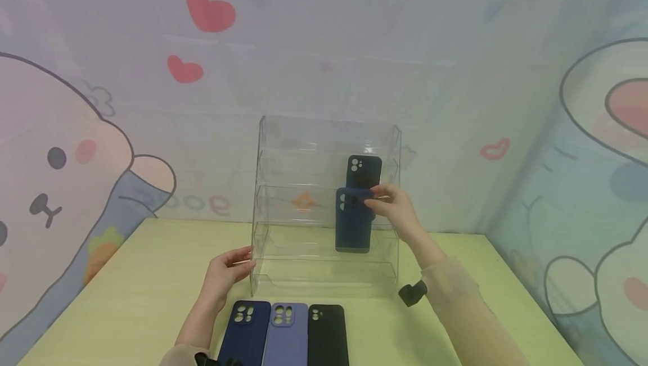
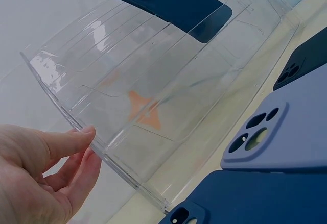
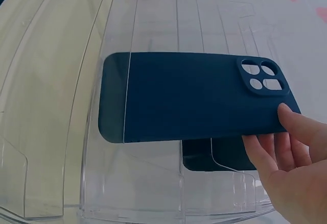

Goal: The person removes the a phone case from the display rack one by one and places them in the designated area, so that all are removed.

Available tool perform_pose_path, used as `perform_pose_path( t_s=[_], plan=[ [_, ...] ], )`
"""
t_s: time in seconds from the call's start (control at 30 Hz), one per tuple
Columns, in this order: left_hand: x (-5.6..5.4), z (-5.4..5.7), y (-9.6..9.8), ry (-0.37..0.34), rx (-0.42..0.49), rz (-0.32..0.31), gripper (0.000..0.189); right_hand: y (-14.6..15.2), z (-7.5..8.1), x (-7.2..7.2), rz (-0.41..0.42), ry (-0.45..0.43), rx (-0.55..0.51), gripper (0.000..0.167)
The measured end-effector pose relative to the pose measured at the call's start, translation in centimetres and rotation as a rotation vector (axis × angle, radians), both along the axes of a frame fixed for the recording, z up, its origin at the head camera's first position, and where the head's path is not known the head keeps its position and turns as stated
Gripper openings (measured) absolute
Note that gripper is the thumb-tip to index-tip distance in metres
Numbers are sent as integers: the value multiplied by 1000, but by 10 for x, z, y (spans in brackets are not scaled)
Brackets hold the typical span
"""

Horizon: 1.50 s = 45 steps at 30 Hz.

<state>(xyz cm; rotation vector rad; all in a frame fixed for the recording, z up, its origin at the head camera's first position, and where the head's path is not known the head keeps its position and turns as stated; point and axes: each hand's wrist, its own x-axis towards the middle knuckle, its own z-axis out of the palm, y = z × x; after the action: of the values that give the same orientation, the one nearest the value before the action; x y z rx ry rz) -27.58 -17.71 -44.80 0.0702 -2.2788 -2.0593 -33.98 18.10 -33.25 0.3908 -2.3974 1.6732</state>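
Observation:
A clear plastic tiered rack (image 1: 304,279) stands upright on the table. My left hand (image 1: 226,276) pinches its left side edge, thumb tip on the front (image 2: 43,170). My right hand (image 1: 397,208) grips a dark blue phone case (image 1: 352,225) by its upper right side. In the right wrist view the case's lower end sits behind the clear front lip of a tier, and its camera cutouts are at the upper end. Behind and above it, a dark phone case (image 1: 364,172) leans in a higher tier, partly hidden by the blue one.
In front of the rack lie a navy phone case (image 1: 246,329), a lavender phone case (image 1: 287,335) and a black phone case (image 1: 327,335), side by side. The pale yellow table (image 1: 136,293) meets a cartoon-printed backdrop (image 1: 314,45) behind the rack and at the right.

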Motion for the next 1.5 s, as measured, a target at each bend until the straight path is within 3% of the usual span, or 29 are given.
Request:
perform_pose_path(
  t_s=[0.23,0.43,0.73,1.07,1.27,1.5],
  plan=[
    [-1,-1,-1,-4,1,-9,46,0,6,5,-24,-1,-87,38],
    [-2,-3,-1,-1,3,-13,46,2,19,16,10,7,-140,40],
    [-1,-1,0,3,1,-7,46,8,26,32,41,-66,-122,38],
    [1,0,-4,5,4,6,46,13,3,39,76,-188,-141,38],
    [2,1,-3,5,8,10,46,20,-16,44,100,-270,-139,24],
    [-1,3,4,12,5,-8,45,36,-45,56,125,-370,-120,46]
  ],
)
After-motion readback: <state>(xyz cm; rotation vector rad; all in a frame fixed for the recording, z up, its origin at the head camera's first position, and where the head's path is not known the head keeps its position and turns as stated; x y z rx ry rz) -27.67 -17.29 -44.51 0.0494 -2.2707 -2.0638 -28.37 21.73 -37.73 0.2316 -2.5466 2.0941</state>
